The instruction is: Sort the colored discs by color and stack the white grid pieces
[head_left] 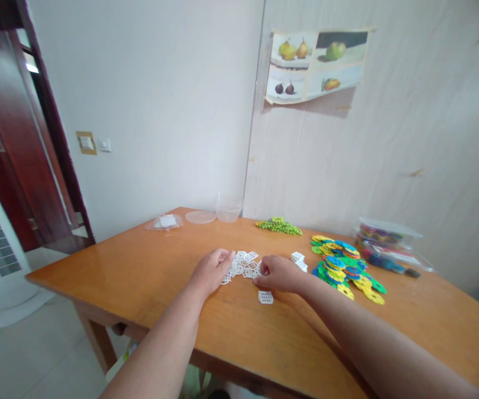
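Note:
A loose heap of small white lattice pieces (245, 265) lies on the wooden table between my hands. My left hand (213, 271) rests at the heap's left edge, its fingers curled and touching the pieces; whether it grips one is hidden. At the right edge, my right hand (278, 273) has its thumb and fingers pinched close together by the heap, and what is between them does not show clearly. A single white lattice piece (266, 297) lies flat just in front of my right hand. Behind that hand stands a small stack of white pieces (299, 260).
Blue, yellow and green notched discs (343, 266) are piled on the right. Green pieces (279, 226) lie near the wall. A clear tub (228, 210), a round lid (200, 217) and a clear package (165, 222) sit at the back left. Filled plastic boxes (389, 244) stand back right.

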Demonstrator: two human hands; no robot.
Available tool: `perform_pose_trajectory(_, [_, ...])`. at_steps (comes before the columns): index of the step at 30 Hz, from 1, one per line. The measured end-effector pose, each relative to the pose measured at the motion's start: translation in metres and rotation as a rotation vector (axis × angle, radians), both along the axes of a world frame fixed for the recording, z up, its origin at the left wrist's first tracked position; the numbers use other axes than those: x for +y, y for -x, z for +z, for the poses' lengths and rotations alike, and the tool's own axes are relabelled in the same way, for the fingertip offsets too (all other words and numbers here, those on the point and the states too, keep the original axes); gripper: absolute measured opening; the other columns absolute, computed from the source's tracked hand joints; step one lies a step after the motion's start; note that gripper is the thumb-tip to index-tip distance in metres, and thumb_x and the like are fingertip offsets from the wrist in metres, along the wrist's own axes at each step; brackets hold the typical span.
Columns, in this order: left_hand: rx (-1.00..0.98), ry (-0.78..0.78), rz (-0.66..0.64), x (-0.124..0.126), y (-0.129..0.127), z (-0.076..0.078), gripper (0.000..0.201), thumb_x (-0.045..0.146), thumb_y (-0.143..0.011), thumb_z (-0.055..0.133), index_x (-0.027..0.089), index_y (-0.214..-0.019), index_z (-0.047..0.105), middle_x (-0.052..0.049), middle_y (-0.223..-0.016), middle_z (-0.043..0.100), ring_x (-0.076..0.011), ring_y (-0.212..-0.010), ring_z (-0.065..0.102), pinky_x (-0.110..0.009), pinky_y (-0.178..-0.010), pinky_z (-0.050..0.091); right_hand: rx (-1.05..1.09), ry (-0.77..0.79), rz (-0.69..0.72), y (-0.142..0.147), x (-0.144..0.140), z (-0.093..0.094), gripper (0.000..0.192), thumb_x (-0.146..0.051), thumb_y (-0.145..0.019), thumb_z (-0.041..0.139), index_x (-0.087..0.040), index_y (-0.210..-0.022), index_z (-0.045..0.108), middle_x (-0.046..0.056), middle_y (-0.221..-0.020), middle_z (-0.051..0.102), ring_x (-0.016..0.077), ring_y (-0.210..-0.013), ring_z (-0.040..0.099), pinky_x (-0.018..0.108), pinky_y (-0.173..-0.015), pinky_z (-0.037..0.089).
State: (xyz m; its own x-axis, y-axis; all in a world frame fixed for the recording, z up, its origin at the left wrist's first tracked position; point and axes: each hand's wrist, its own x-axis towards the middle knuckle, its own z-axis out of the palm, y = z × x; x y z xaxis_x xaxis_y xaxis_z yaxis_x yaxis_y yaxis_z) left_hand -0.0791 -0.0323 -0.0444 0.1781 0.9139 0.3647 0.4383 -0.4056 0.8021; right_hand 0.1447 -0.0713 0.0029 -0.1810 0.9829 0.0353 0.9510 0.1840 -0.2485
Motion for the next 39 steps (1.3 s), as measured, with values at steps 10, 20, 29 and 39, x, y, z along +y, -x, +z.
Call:
perform_pose_trajectory(10, [-0.001, -0.007, -0.016, 0.004, 0.001, -0.004, 0.044, 0.060, -0.084, 0.049, 0.021, -0.095, 0.064, -0.007, -0.101, 0.073, -0.0201, -0.096, 0.067, -0.027, -0.082, 0.050, 0.069, 0.038, -0.007, 0.002, 0.009, -0.007, 0.023, -0.037, -0.063, 0.072, -0.022, -0.080, 0.065, -0.001, -0.075, 0.067, 0.0135, -0.064, 0.055, 0.023, -0.051, 0.028])
perform_pose_trajectory(20, [0.005, -0.018, 0.001, 0.005, 0.000, -0.006, 0.043, 0.061, -0.083, 0.049, 0.022, -0.095, 0.064, -0.007, -0.098, 0.073, -0.0199, -0.095, 0.067, -0.027, -0.083, 0.050, 0.242, 0.075, -0.002, 0.004, 0.006, -0.007, 0.028, -0.034, -0.060, 0.078, -0.020, -0.075, 0.059, -0.003, -0.069, 0.063, 0.0116, -0.061, 0.052, 0.021, -0.049, 0.027])
perform_pose_trajectory(29, [0.028, 0.001, 0.018, 0.001, 0.000, -0.002, 0.045, 0.061, -0.083, 0.049, 0.021, -0.095, 0.064, -0.007, -0.097, 0.072, -0.0198, -0.093, 0.067, -0.027, -0.082, 0.049, 0.594, 0.106, -0.148, -0.003, 0.003, -0.016, 0.010, -0.022, -0.078, 0.057, -0.020, -0.082, 0.048, -0.002, -0.057, 0.063, 0.0115, -0.050, 0.058, 0.020, -0.047, 0.040])
perform_pose_trajectory(39, [-0.014, 0.019, 0.013, 0.001, 0.000, -0.002, 0.043, 0.060, -0.081, 0.053, 0.021, -0.095, 0.065, -0.009, -0.101, 0.072, -0.0213, -0.099, 0.066, -0.029, -0.087, 0.048, 0.786, 0.091, -0.186, -0.023, -0.023, -0.020, 0.013, -0.017, -0.073, 0.052, -0.019, -0.086, 0.052, 0.002, -0.065, 0.068, 0.0162, -0.061, 0.066, 0.023, -0.052, 0.047])
